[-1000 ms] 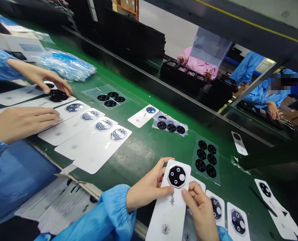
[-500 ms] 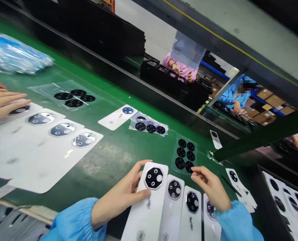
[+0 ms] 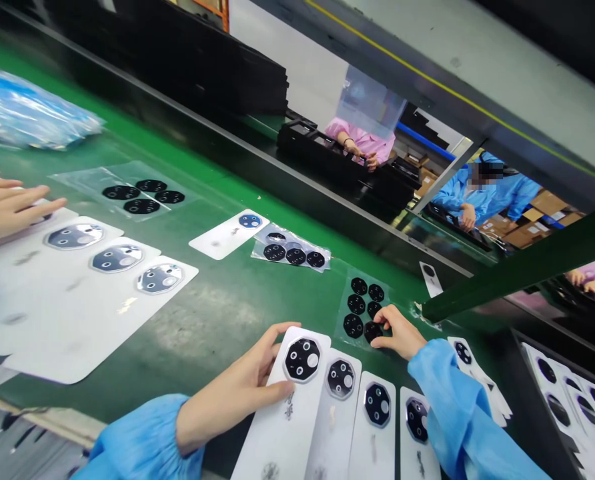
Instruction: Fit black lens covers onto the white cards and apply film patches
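My left hand [image 3: 247, 393] grips the upper left side of a white phone back cover [image 3: 297, 413], its thumb on the front below a black octagonal camera lens cover [image 3: 302, 360]. Fanned out to the right are several more white back covers [image 3: 377, 433], each with a black octagon in a silvery rim. My right hand [image 3: 402, 333] reaches over a clear film sheet [image 3: 341, 320] that bears several black octagonal pieces. Its thumb and forefinger pinch at the edge of the lower right piece, a camera lens cover [image 3: 371, 332].
On the left, another person's hand [image 3: 12, 210] rests on a row of larger white covers [image 3: 77, 313]. More film sheets [image 3: 187, 183] and a single white cover [image 3: 222, 237] lie on the green bench. A dark tray [image 3: 520, 353] and a green post [image 3: 502, 273] stand at right. Co-workers sit beyond.
My right hand has moved left and up, from beside the film sheet onto its lower right black piece. My left hand stays on the white back cover.
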Demonstrator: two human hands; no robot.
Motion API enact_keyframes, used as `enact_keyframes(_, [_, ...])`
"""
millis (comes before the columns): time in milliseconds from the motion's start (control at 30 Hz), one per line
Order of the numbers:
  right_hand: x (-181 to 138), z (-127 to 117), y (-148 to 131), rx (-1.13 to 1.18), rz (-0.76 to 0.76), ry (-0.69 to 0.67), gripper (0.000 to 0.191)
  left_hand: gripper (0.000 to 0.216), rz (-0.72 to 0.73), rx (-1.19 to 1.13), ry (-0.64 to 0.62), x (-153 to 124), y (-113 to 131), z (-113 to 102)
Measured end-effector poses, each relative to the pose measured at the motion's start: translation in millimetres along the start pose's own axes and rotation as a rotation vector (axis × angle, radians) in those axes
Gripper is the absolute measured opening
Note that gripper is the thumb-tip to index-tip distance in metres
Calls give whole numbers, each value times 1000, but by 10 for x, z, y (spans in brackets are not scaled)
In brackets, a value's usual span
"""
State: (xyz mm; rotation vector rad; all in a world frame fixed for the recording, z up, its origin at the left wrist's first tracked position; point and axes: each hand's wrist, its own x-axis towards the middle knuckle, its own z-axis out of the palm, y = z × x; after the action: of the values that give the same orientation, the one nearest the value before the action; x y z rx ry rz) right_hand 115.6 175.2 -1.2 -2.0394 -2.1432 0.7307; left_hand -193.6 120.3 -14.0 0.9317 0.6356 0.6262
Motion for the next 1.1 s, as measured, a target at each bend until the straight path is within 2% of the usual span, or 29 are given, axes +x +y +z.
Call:
enact_keyframes(400, [1,62,103,6,-23,-70,29,70,44,6,26,-10,-18,28])
enact_keyframes(633, [169,54,149,-33,-19,-70,35,70,51,7,31,3,-36,26])
enact_keyframes(767, [138,56,136,-49,-39,-31,34,69,66,8,42,-7,-33,24])
enact_keyframes(933, [-101,108,99,-53,-67,57,25,69,74,4,43,-14,-36,12])
enact_keyframes(1100, [-234,196,159,-61,-175,162,32,69,69,12,52,-27,-12,24])
